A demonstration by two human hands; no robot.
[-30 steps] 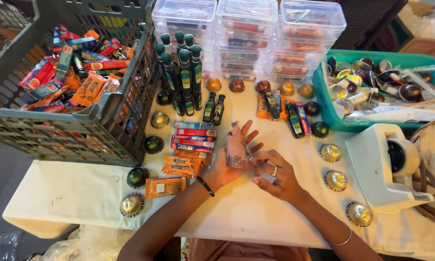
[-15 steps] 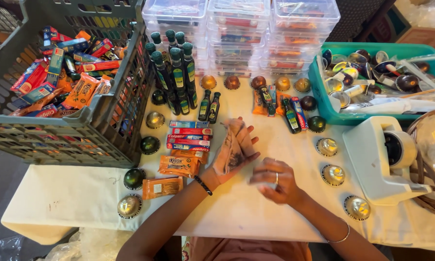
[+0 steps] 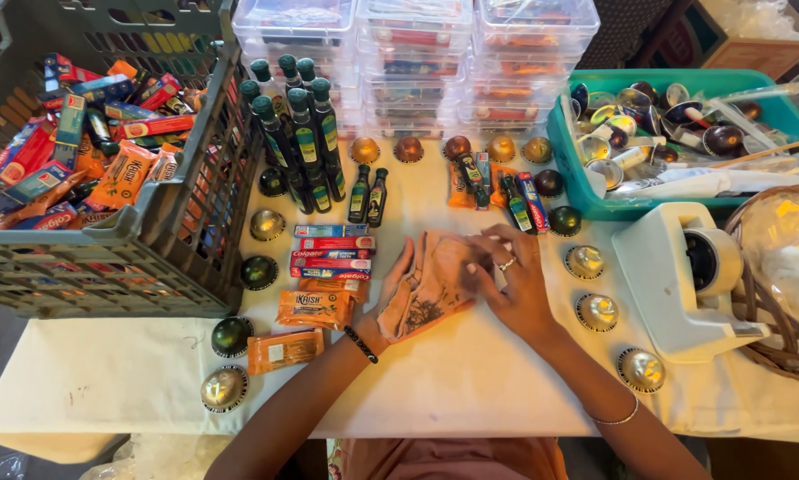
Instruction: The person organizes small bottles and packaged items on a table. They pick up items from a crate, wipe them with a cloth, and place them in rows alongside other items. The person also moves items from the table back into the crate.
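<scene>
A cloth-covered table (image 3: pixel 471 382) packed w/ goods: grey crate (image 3: pixel 106 240) of snack packets at left, stacked clear boxes (image 3: pixel 417 62) at back, teal bin (image 3: pixel 586 191) at right. Centre: left hand (image 3: pixel 422 289) lies palm-up, fingers spread, inside a clear patterned plastic pouch (image 3: pixel 435 302); right hand (image 3: pixel 515 284), fingers bent, pinches the pouch's edge. Pouch looks empty, so packing seems barely begun; toothpaste boxes (image 3: pixel 333 253), orange sachets (image 3: pixel 315 307) & small dark bottles (image 3: pixel 368 191) sit just beside, unpacked.
</scene>
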